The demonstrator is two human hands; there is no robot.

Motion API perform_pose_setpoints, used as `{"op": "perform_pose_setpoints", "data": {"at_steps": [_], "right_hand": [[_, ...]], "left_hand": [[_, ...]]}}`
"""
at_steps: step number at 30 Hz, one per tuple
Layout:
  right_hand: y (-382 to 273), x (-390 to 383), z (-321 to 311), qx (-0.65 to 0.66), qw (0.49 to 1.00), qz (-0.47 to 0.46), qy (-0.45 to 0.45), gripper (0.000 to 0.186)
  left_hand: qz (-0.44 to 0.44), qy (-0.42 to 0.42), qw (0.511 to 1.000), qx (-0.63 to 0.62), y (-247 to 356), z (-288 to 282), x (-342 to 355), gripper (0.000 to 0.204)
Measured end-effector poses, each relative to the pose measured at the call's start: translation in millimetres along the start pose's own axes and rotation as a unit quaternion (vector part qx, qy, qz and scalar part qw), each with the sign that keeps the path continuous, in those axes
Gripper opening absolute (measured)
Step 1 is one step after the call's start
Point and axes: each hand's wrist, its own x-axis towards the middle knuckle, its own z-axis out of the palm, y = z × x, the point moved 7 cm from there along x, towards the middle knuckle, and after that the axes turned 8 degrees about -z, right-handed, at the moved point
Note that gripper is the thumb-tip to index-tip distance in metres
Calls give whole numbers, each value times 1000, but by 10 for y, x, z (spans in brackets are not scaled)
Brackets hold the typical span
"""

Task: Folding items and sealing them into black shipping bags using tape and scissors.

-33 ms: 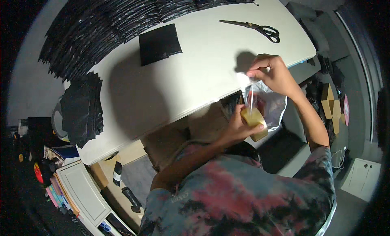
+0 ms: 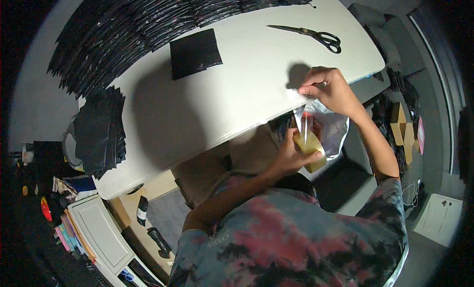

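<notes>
In my left hand [image 2: 291,154] is a thick yellowish roll of clear tape [image 2: 312,151], held just off the table's front edge with the fingers wrapped round its side. A shiny strip of tape [image 2: 303,120] runs up from the roll to my right hand [image 2: 328,91]. The thumb and fingers of that hand pinch the strip's free end above the table's edge. Behind the strip hangs an open silvery plastic bag [image 2: 336,131] with reddish things inside, partly hidden by my hands.
On the white table [image 2: 247,84] lie black scissors [image 2: 312,35] and a single flat black packet [image 2: 195,54]. Long rows of black packets [image 2: 148,25] line the far side, with another stack [image 2: 101,134] at the left end. A grey sofa [image 2: 400,45] stands at the right.
</notes>
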Motion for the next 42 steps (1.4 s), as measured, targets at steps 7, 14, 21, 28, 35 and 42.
{"op": "perform_pose_setpoints", "data": {"at_steps": [7,14,21,28,35,42], "right_hand": [[26,67,137,-29,999,-12,-45,10],[-4,70,146,-42,998,-44,-16,14],[-13,91,158,-55,997,-40,-24,14],[-12,110,145,-59,997,-29,-43,11],[-23,139,173,-77,996,-30,-37,10],[239,265,35,-165,983,75,-36,40]], "left_hand": [[-61,45,993,87,-2,-10,-53,100],[-58,40,995,74,8,13,-54,101],[-45,32,996,65,-14,11,-34,101],[-52,21,997,45,-8,25,-15,101],[-41,22,999,25,-78,14,24,101],[-41,29,998,26,-123,27,34,97]]}}
